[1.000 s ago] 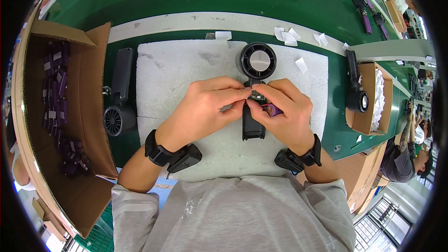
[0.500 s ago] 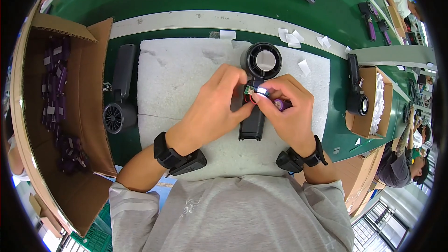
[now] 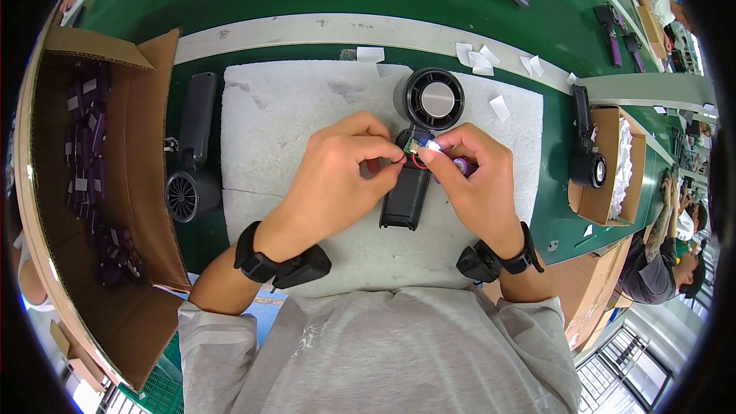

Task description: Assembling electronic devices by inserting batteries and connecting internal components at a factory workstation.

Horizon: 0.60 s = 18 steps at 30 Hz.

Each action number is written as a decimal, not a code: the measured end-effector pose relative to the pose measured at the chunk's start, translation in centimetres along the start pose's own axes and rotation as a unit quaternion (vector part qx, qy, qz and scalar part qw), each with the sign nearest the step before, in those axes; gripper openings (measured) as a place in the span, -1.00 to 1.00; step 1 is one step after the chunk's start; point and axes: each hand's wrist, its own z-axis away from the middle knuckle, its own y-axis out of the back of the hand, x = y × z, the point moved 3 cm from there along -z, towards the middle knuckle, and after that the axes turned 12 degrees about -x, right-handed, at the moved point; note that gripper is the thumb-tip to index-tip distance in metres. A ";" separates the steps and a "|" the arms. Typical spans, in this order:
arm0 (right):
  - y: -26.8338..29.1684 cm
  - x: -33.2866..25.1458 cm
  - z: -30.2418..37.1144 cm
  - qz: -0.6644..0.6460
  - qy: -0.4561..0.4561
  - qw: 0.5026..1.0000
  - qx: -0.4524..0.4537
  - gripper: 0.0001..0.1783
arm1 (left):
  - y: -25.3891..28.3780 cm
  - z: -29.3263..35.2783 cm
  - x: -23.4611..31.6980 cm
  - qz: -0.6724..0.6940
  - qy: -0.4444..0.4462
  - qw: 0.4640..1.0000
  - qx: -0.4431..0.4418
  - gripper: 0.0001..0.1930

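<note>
A black handheld fan [image 3: 405, 198] lies on the white foam pad [image 3: 284, 119], its round head away from me and its handle toward me. Over the handle's upper part, my right hand [image 3: 481, 176] pinches a small green circuit board [image 3: 418, 146] with a bright white glint on it. Partly hidden behind those fingers is a purple cylindrical battery [image 3: 461, 166]. Red wire [image 3: 415, 159] loops from the board. Thumb and forefinger of my left hand [image 3: 337, 165] are pressed together just left of the board; what they grip, if anything, is too small to tell.
At left stands a cardboard box [image 3: 142, 184] with purple battery packs [image 3: 88, 138], beside another black fan [image 3: 192, 176]. Paper slips [image 3: 483, 57] lie along the far edge. Right are a fan [image 3: 586, 146] and a small box [image 3: 632, 172]. Co-workers sit far right.
My left hand has drawn back slightly left from the board. The fan's handle end has swung a little left. My right hand still holds the board.
</note>
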 end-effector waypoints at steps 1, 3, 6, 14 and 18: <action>0.0 -0.1 0.0 0.008 0.000 1.000 -0.005 -0.84 | 0.3 -0.1 0.0 -0.002 0.003 1.000 -0.029 -0.90; 0.1 -0.2 0.0 0.023 0.001 1.000 -0.015 -0.84 | 1.0 -0.3 0.1 -0.012 -0.006 0.999 -0.049 -0.90; 0.1 -0.4 0.0 0.038 0.003 0.999 -0.021 -0.84 | 1.1 -0.3 0.2 -0.034 -0.025 0.995 -0.088 -0.90; 0.2 -0.2 0.0 0.009 0.002 1.000 -0.028 -0.85 | 0.6 -0.2 -0.3 -0.018 0.038 0.994 -0.104 -0.93; 0.5 -0.4 0.0 0.034 0.031 0.998 -0.039 -0.87 | 0.2 -0.2 -1.1 0.136 0.053 0.988 -0.049 -0.90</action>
